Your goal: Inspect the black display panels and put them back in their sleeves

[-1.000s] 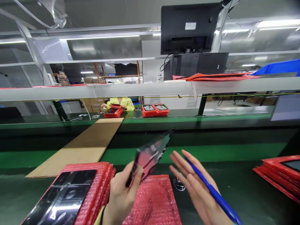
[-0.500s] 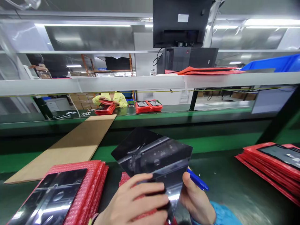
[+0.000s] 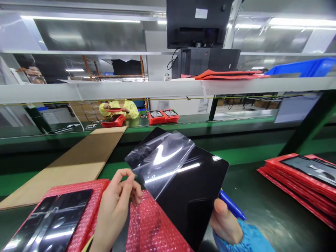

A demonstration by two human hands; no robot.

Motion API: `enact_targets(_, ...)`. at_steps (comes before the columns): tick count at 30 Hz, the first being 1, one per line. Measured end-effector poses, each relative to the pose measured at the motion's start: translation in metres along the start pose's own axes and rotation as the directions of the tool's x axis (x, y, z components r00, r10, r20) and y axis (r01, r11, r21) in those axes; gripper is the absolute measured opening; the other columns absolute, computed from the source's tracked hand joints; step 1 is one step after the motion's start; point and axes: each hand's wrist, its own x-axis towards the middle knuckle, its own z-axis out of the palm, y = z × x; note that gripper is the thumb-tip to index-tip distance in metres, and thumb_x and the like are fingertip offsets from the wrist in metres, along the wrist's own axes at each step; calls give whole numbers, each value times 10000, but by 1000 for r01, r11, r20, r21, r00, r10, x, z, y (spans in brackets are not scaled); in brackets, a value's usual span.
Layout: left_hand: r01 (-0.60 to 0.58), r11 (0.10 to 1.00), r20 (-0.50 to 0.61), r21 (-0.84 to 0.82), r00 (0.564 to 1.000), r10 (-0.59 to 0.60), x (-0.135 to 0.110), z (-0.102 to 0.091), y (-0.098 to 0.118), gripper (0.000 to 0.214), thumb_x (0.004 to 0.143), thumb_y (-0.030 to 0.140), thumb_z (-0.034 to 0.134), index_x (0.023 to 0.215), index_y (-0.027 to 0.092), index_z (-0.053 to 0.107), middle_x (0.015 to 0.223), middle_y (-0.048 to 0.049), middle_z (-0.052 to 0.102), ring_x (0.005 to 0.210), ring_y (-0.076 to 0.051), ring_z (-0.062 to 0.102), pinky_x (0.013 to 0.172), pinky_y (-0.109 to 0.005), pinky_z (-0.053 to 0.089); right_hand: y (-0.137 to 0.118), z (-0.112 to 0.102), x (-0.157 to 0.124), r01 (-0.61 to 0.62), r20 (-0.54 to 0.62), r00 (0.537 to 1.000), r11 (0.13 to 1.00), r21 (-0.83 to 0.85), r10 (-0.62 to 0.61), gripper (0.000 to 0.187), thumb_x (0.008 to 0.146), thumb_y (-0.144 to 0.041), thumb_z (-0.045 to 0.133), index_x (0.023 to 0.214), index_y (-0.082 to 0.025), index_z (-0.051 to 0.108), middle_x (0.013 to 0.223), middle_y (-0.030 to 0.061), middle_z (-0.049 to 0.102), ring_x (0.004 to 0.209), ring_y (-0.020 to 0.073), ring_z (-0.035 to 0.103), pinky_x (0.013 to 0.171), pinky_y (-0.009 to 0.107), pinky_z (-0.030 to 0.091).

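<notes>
My right hand (image 3: 226, 221) grips the lower right edge of a black glass screen panel (image 3: 194, 189), which is held up at a tilt. A blue pen (image 3: 232, 204) sticks out behind that hand's thumb. Clear film (image 3: 162, 157) lies folded back over the panel's upper left, and the right part is bare and glossy. My left hand (image 3: 118, 203) has its fingers curled at the film's left edge; the fingertips look pinched on it, partly hidden. Below the panel is a red bubble-wrap sleeve (image 3: 152, 220).
At the left, another black panel (image 3: 52, 217) lies on stacked red bubble sleeves (image 3: 98, 196). More red sleeves with panels (image 3: 301, 185) are piled at right. A brown board (image 3: 78, 161) spans to the far bench, where a person in yellow (image 3: 128, 108) handles red sleeves.
My left hand has moved left off the panel's face, drawing the film back toward the upper left. The panel has tilted and shifted slightly right in my right hand.
</notes>
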Motion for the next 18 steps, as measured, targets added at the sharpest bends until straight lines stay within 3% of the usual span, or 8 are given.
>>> enact_targets(3, 218, 932, 143, -289, 973, -183, 8, 2, 1, 161, 875, 393, 558, 848, 239, 521, 652, 43, 609, 612, -107, 597, 599, -195, 486, -1, -2, -2, -40, 1, 999, 999, 15, 40, 521, 512, -579, 836, 910, -267, 711, 838, 62, 767, 1097, 331, 630, 945, 489, 468)
enact_targets(5, 257, 819, 118, -513, 966, -229, 10, 8, 0, 116, 852, 346, 605, 844, 237, 566, 741, 38, 610, 700, -93, 601, 676, -182, 496, 0, 0, -1, -56, -7, 998, 998, 20, 56, 524, 508, -600, 827, 889, -258, 716, 870, 83, 766, 1142, 346, 599, 946, 499, 463)
enact_targets(7, 161, 726, -49, -669, 964, -260, 9, 15, -1, 83, 836, 309, 627, 859, 230, 622, 841, 22, 630, 819, -95, 610, 765, -178, 497, 3, 5, 1, -35, -9, 999, 999, 28, 36, 578, 503, -615, 820, 945, -257, 713, 1004, 102, 753, 1182, 360, 568, 962, 504, 455)
enact_targets(10, -13, 669, -309, -743, 894, -325, 6, 18, -2, 92, 838, 274, 629, 910, 233, 668, 955, 14, 646, 1021, -111, 582, 902, -191, 458, 8, 17, 5, 8, -44, 999, 1000, 30, -7, 572, 604, -604, 775, 1073, -290, 682, 1187, 83, 695, 1177, 345, 577, 988, 494, 448)
enact_targets(13, -122, 656, -401, -745, 868, -294, 2, 15, 1, 80, 841, 264, 633, 917, 254, 658, 895, 42, 644, 1003, -104, 589, 927, -205, 453, 8, 31, 5, 57, -37, 998, 998, -35, -58, 484, 743, -432, 749, 1199, -340, 616, 1267, 35, 650, 1225, 296, 545, 1039, 450, 416)
enact_targets(16, -214, 691, -473, -691, 856, -208, 0, 13, 8, 73, 862, 264, 602, 924, 255, 639, 844, 40, 651, 938, -121, 621, 865, -235, 507, 3, 43, 1, 33, 145, 989, 994, -102, -18, 612, 728, -211, 777, 1272, -374, 549, 1322, 3, 601, 1248, 277, 520, 1032, 432, 428)
enact_targets(18, -241, 702, -494, -670, 851, -179, 1, 12, 12, 75, 873, 256, 580, 925, 245, 633, 855, 25, 663, 942, -143, 631, 838, -256, 530, -1, 48, -3, -25, 240, 970, 994, -111, 51, 642, 740, -171, 758, 1296, -385, 518, 1305, 6, 606, 1197, 275, 564, 967, 438, 482)
